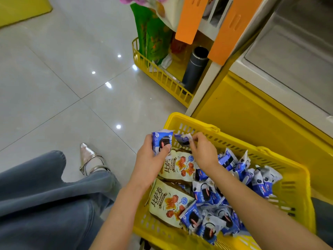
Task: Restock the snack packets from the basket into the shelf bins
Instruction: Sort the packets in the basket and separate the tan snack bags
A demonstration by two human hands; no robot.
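Left hand (153,157) grips a blue foil cookie packet (159,141); at three o'clock, right hand (203,150) corner-pinches a second blue packet (182,139); it may slip.

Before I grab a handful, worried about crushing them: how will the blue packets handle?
Probably light: the right hand pinches one blue packet by its edge. Glossy film looks slippery, so the pile may slide. Pictured biscuits may crack if squeezed.

We appear to be in a small shop: near right, a yellow slotted plastic shopping basket (191,121) holds many identical blue-and-white snack packets (203,193). Farther off, a white shelf post (211,76) carries orange plastic tags (189,17) above glossy grey floor tiles (54,78).
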